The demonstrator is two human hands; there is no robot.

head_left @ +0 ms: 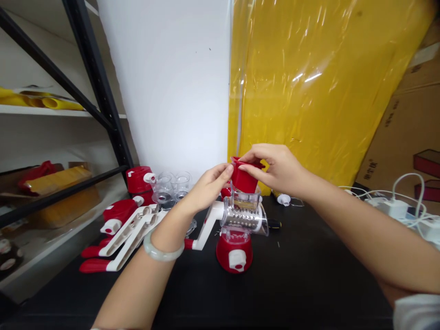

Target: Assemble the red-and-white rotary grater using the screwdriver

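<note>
Both hands grip a red food pusher (245, 179), tilted over the clear feed chute of a rotary drum grater (242, 218). My left hand (213, 184) pinches its left edge between thumb and fingers. From the right, my right hand (271, 168) holds its upper rim, thumb at the front. Below, the grater's metal drum shows through a clear housing, above a red base (234, 255) with a white knob. A white crank handle (208, 225) with a red grip angles down to the left of the drum.
On the left lie spare crank handles (125, 245), red bases (120, 210) and clear plastic housings (172, 183). A screwdriver handle (274, 224) lies behind the grater. White cables and adapters (395, 208) sit at the right, and a black shelf frame (99, 82) stands left.
</note>
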